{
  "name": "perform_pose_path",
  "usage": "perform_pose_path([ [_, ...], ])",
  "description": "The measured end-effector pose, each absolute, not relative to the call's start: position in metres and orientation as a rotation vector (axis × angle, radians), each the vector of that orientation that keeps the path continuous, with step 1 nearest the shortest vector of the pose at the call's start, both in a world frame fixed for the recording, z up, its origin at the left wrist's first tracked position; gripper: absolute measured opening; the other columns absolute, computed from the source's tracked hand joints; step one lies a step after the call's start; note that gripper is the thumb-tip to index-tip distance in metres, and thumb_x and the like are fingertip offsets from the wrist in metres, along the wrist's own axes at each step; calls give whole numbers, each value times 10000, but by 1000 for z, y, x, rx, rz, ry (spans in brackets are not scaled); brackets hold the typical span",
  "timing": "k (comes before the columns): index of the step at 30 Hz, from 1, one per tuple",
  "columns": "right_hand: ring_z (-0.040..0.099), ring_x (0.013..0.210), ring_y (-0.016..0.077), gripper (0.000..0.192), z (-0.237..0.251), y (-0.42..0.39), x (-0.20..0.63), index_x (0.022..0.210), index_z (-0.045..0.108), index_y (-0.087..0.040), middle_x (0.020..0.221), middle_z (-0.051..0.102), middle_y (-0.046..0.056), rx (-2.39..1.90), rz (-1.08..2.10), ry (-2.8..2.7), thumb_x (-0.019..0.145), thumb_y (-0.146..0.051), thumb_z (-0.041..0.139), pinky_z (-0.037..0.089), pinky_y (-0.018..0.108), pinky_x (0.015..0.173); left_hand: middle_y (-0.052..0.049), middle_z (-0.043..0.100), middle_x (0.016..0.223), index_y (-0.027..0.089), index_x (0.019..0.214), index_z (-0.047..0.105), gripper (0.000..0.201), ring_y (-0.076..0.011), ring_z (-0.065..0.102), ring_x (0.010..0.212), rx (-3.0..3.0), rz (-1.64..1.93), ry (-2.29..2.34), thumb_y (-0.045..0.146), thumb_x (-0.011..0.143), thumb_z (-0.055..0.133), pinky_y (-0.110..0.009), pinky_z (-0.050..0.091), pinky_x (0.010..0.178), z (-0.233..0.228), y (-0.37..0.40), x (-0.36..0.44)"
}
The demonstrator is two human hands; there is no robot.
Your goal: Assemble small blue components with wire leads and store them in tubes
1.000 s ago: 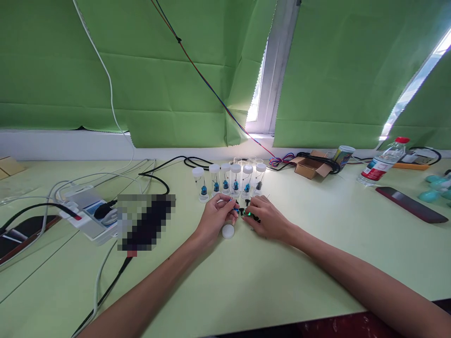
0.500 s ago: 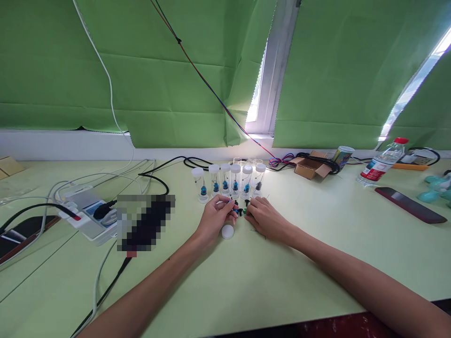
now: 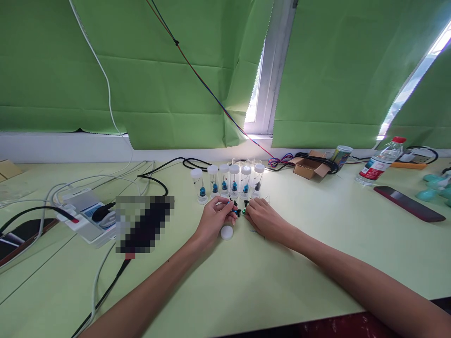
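My left hand (image 3: 215, 217) is closed, its thumb and fingers pinching a small blue-and-black part (image 3: 237, 212). Close by on the right, my right hand (image 3: 263, 217) has its fingers curled against a small green-and-black part (image 3: 245, 207); the fingertips are partly hidden. A round white cap (image 3: 227, 232) lies on the table just below my left hand. Behind both hands stands a row of several clear tubes with white lids (image 3: 213, 183), most with a blue piece inside. Thin metal pins (image 3: 252, 230) lie under my right hand.
To the left are a white power strip (image 3: 88, 220) with cables and a pixelated dark object (image 3: 146, 225). An opened cardboard box (image 3: 310, 166), a can (image 3: 341, 157), a water bottle (image 3: 380, 162) and a dark phone-like slab (image 3: 408, 203) sit on the right.
The blue-and-black part in my left hand has moved slightly away from the green-and-black one, so a small gap shows between them. The view has shifted a little.
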State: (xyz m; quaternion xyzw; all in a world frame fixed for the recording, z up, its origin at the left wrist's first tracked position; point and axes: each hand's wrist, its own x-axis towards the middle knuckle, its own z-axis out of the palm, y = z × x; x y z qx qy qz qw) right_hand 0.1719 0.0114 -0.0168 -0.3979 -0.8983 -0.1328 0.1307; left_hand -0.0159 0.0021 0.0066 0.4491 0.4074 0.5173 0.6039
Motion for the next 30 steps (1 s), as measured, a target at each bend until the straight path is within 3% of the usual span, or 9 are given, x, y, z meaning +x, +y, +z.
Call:
perform_pose_path([
  [10, 473, 786, 208, 171, -13, 10, 169, 866, 521, -151, 886, 544, 89, -1147, -350, -2521, 974, -124, 391, 408, 325, 742, -41, 671, 746, 171, 813, 528, 311, -110, 587, 569, 1039, 1206, 923, 330, 711, 776, -235, 488, 511, 5, 3, -15],
  [23, 480, 769, 181, 176, -9, 9, 169, 886, 468, -188, 832, 512, 59, -884, -16, -2122, 1000, -159, 338, 443, 300, 685, -14, 652, 752, 187, 807, 511, 333, -116, 600, 564, 1124, 1182, 870, 371, 708, 770, -255, 495, 519, 9, -1, -12],
  [30, 544, 808, 184, 164, -7, 6, 168, 1122, 474, -186, 897, 555, 75, -793, -25, -2022, 1000, -175, 364, 484, 312, 711, -6, 641, 752, 193, 810, 488, 346, -123, 608, 557, 1183, 1155, 846, 396, 719, 754, -268, 507, 516, 7, -4, -9],
])
